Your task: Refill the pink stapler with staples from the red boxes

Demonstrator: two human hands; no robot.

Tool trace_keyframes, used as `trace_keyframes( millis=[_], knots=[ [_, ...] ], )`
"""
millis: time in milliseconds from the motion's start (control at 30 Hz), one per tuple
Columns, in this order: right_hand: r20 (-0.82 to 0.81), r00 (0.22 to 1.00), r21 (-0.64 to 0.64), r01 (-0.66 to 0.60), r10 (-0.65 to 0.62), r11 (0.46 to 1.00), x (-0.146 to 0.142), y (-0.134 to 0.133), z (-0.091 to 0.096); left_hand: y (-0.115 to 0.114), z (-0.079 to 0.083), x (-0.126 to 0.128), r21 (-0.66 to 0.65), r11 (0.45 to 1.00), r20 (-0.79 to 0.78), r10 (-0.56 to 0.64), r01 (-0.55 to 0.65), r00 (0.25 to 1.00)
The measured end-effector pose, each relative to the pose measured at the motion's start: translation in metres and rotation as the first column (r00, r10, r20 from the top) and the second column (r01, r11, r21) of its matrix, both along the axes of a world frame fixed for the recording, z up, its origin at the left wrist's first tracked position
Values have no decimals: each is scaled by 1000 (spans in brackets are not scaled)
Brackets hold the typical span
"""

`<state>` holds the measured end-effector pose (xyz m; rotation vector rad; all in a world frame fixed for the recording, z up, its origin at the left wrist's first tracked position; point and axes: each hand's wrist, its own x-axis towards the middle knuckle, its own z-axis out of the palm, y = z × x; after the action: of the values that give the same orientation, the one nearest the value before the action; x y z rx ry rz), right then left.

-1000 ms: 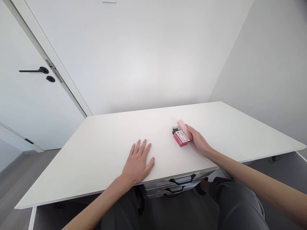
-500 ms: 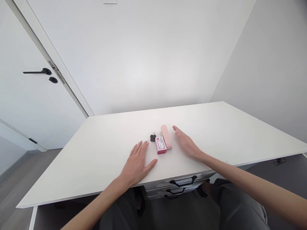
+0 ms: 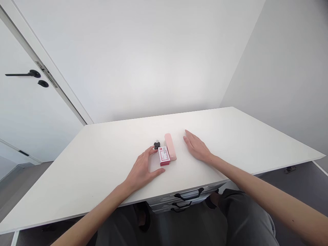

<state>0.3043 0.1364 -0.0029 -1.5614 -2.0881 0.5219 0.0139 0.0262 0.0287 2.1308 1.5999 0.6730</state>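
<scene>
My left hand point(image 3: 140, 173) rests on the table, its thumb and fingers spread in a curve. Between thumb and fingertips lies a small stack of red-and-white boxes point(image 3: 164, 154); the thumb tip is just in front of it. The fingertips are beside a black binder clip point(image 3: 157, 145) behind the stack; whether they touch it I cannot tell. Against the right side of the boxes lies a pink stapler point(image 3: 170, 146), long and rounded. My right hand point(image 3: 197, 147) lies on its edge to the right of the stapler, apart from it, fingers stretched out, holding nothing.
The white table point(image 3: 217, 126) stands against a wall. Below its front edge is a drawer unit with black handles point(image 3: 189, 195), between my legs. A door with a black lever handle point(image 3: 20, 74) is at the left.
The view has turned slightly right. My left hand has moved closer to the boxes and its fingers have curved around them. My right hand is farther from the stapler.
</scene>
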Motion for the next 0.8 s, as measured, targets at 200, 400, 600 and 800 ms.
trace_keyframes(
  millis=[200, 400, 600, 800],
  knots=[
    [54, 999, 31, 0, -2, 1000, -2, 0, -2, 15, 3, 9, -17, 1000, 72, 0, 2, 997],
    [67, 998, 53, 9, -13, 999, -5, 0, 0, 15, 10, 8, -38, 999, 160, -5, 11, 987],
    [87, 996, 69, 5, -11, 998, -6, -2, 2, 5, 21, -40, -35, 990, 100, 141, -138, 985],
    [83, 996, 81, 7, -13, 997, -7, -4, 0, -1, 43, -120, -49, 926, -32, 373, -375, 927]
  ],
)
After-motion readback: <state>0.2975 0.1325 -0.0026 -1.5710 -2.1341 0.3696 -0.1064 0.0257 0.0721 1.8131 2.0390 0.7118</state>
